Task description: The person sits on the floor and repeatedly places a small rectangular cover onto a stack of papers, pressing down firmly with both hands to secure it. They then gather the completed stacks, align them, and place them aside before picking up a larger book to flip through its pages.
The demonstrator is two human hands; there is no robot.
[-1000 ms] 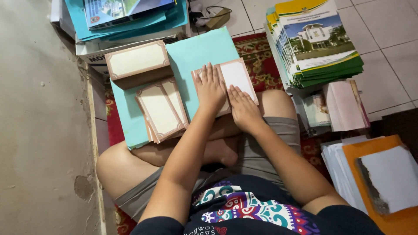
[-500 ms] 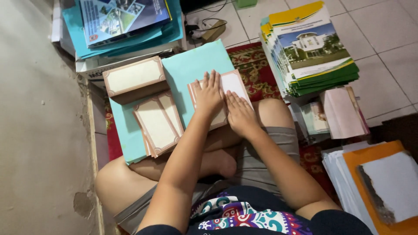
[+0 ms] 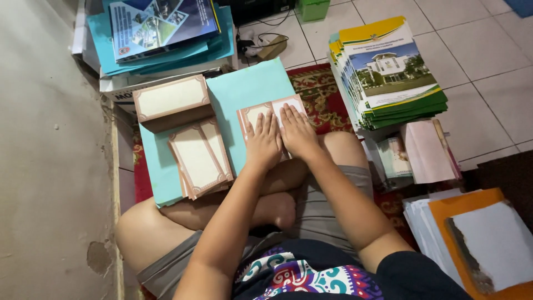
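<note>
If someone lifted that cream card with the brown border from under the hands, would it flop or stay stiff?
The bordered card probably bends a little but holds its shape: it lies flat like the fanned stack of similar cards. It looks thin, so likely light. Both the left hand and right hand press it on the teal folder, where it may slide.

Both arms extend forward from the lower edge of the view, forearms bare and converging toward the centre. Left hand (image 3: pixel 264 143): palm down, fingers straight and close together, pointing away from the body. Right hand (image 3: pixel 297 132): likewise flat, palm down, fingers slightly spread, set just beside the left (the inner edges appear to touch, thumbs tucked between them). Neither hand is curled or gripping. Wrists are level, elbows bent outward. The legs are crossed beneath the forearms, one bare foot visible.
</note>
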